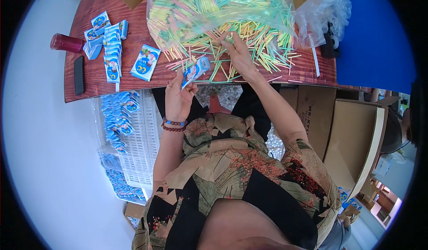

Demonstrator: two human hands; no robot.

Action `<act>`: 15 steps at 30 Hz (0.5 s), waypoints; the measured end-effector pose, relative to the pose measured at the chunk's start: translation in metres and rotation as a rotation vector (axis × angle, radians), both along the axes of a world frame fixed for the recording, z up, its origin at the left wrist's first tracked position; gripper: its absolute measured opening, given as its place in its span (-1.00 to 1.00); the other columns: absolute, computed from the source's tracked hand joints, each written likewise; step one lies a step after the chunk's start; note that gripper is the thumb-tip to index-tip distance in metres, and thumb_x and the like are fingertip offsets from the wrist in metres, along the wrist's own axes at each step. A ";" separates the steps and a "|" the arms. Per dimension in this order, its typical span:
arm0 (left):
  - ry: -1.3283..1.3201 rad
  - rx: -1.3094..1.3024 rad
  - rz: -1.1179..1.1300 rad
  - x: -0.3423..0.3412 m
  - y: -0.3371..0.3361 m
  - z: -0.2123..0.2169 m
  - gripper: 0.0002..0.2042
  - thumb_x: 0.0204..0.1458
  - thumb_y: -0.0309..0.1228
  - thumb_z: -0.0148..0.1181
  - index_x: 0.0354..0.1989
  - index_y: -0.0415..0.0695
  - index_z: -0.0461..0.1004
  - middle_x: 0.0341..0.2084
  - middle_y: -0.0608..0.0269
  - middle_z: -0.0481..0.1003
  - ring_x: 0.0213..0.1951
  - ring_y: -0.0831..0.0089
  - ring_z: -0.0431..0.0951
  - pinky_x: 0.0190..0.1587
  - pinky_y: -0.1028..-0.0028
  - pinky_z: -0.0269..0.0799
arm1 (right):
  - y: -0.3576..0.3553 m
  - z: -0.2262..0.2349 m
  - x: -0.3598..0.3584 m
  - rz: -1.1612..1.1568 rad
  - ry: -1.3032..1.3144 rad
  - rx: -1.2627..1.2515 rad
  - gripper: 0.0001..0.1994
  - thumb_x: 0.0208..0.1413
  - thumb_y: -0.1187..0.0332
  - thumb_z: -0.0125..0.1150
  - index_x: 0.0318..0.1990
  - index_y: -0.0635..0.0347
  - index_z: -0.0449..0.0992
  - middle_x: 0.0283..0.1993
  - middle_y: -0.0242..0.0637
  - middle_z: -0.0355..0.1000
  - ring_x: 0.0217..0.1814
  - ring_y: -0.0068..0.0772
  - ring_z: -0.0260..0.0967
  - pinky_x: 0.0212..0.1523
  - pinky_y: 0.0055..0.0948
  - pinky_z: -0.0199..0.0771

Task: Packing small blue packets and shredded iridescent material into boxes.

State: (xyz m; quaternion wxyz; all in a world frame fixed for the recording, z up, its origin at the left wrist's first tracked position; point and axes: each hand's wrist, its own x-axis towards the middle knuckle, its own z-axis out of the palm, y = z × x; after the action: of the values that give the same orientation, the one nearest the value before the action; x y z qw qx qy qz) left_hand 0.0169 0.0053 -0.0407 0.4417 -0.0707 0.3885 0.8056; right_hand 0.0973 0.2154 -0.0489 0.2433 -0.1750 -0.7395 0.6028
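Note:
My left hand [179, 99] is closed on a small blue-and-white sachet [195, 73], held at the table's near edge and tilted up to the right. Farther off, my right hand [239, 53] reaches into a heap of thin pastel sticks [256, 42] coloured green, yellow and pink. Its fingertips are pinched around a few of them; exactly how many is hidden. The heap spills from a large clear plastic bag [214, 4] full of the same sticks. Left of my left hand lies a flat sachet [145, 62] of the same kind.
More sachets [112, 49] lie in an overlapping row at the left, near a dark red cup [67, 43] and a black phone-like slab [79, 75]. A white plastic basket [141, 138] with sachets stands below the table. Crumpled clear plastic [325, 11] and cardboard boxes [352, 138] are rightward.

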 end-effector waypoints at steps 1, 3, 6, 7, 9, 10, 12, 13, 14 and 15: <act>0.001 -0.005 0.005 0.000 0.000 0.000 -0.78 0.17 -0.26 0.10 -0.41 -0.12 0.50 -0.55 0.33 0.51 -0.51 0.53 0.48 -0.37 0.48 0.40 | -0.003 0.007 0.001 -0.008 0.031 -0.077 -0.89 0.25 0.46 -0.06 -0.12 0.25 0.31 -0.15 -0.28 0.40 -0.06 -0.49 0.33 0.02 -0.46 0.32; 0.001 0.000 0.009 0.000 0.001 0.001 -0.78 0.17 -0.26 0.10 -0.41 -0.12 0.50 -0.55 0.32 0.51 -0.50 0.52 0.48 -0.37 0.48 0.40 | -0.004 0.007 0.000 -0.014 0.060 -0.154 -0.90 0.26 0.45 -0.06 -0.14 0.24 0.32 -0.15 -0.27 0.40 -0.05 -0.47 0.33 0.05 -0.43 0.30; 0.000 -0.021 0.011 0.001 0.003 0.005 -0.78 0.17 -0.26 0.10 -0.41 -0.13 0.50 -0.56 0.33 0.50 -0.51 0.52 0.48 -0.37 0.47 0.40 | -0.003 -0.002 0.002 -0.038 -0.031 0.273 -0.91 0.26 0.45 -0.08 -0.14 0.23 0.31 -0.16 -0.25 0.40 -0.04 -0.44 0.32 0.08 -0.39 0.28; -0.002 -0.043 0.024 0.002 0.002 0.005 -0.78 0.17 -0.26 0.10 -0.41 -0.13 0.49 -0.57 0.33 0.49 -0.51 0.53 0.47 -0.37 0.47 0.39 | -0.005 0.000 0.003 -0.017 -0.037 0.419 -0.92 0.26 0.47 -0.10 -0.15 0.23 0.30 -0.17 -0.25 0.40 -0.03 -0.41 0.33 0.10 -0.38 0.26; -0.009 -0.004 0.019 0.000 0.002 0.000 -0.78 0.17 -0.26 0.10 -0.40 -0.13 0.50 -0.57 0.34 0.49 -0.51 0.54 0.46 -0.36 0.48 0.39 | -0.004 0.002 0.004 0.007 -0.042 0.565 -0.92 0.26 0.48 -0.13 -0.16 0.23 0.29 -0.17 -0.25 0.39 -0.03 -0.38 0.34 0.12 -0.37 0.25; -0.013 0.037 0.011 -0.001 0.003 0.000 -0.78 0.17 -0.25 0.10 -0.39 -0.14 0.50 -0.57 0.35 0.48 -0.51 0.54 0.45 -0.35 0.48 0.39 | -0.002 0.006 0.002 -0.024 -0.022 0.362 -0.92 0.27 0.47 -0.13 -0.16 0.22 0.29 -0.18 -0.24 0.39 -0.01 -0.33 0.35 0.15 -0.34 0.22; -0.019 0.058 0.023 -0.001 0.008 0.001 -0.78 0.18 -0.25 0.10 -0.39 -0.14 0.50 -0.55 0.35 0.48 -0.50 0.55 0.44 -0.34 0.49 0.39 | -0.001 0.013 0.000 -0.054 0.000 0.161 -0.92 0.28 0.46 -0.14 -0.16 0.21 0.29 -0.19 -0.24 0.39 0.00 -0.28 0.35 0.18 -0.30 0.19; -0.027 0.075 0.042 0.000 0.009 0.002 -0.77 0.18 -0.25 0.09 -0.39 -0.15 0.50 -0.54 0.35 0.48 -0.50 0.56 0.43 -0.33 0.49 0.39 | -0.008 0.030 -0.001 -0.040 0.229 -0.195 -0.92 0.29 0.44 -0.14 -0.16 0.19 0.30 -0.20 -0.23 0.38 0.03 -0.23 0.35 0.20 -0.25 0.16; -0.025 0.076 0.047 0.001 0.011 0.003 -0.77 0.18 -0.25 0.09 -0.39 -0.15 0.50 -0.54 0.35 0.48 -0.50 0.56 0.43 -0.33 0.49 0.39 | -0.015 0.046 -0.003 -0.028 0.455 -0.553 -0.91 0.30 0.42 -0.14 -0.16 0.17 0.31 -0.21 -0.22 0.38 0.05 -0.18 0.35 0.22 -0.19 0.13; -0.002 0.107 0.063 0.002 0.014 0.003 -0.76 0.18 -0.25 0.08 -0.38 -0.16 0.50 -0.52 0.35 0.49 -0.48 0.57 0.43 -0.32 0.50 0.39 | -0.020 0.056 -0.004 0.011 0.587 -0.781 -0.90 0.30 0.38 -0.12 -0.14 0.16 0.31 -0.21 -0.21 0.38 0.11 -0.12 0.32 0.27 -0.12 0.09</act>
State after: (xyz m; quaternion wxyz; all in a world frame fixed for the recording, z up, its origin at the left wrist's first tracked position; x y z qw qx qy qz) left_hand 0.0189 0.0196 -0.0375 0.4199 -0.0599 0.3420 0.8385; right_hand 0.0937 0.1953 0.0069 0.3544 -0.0719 -0.3591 0.8604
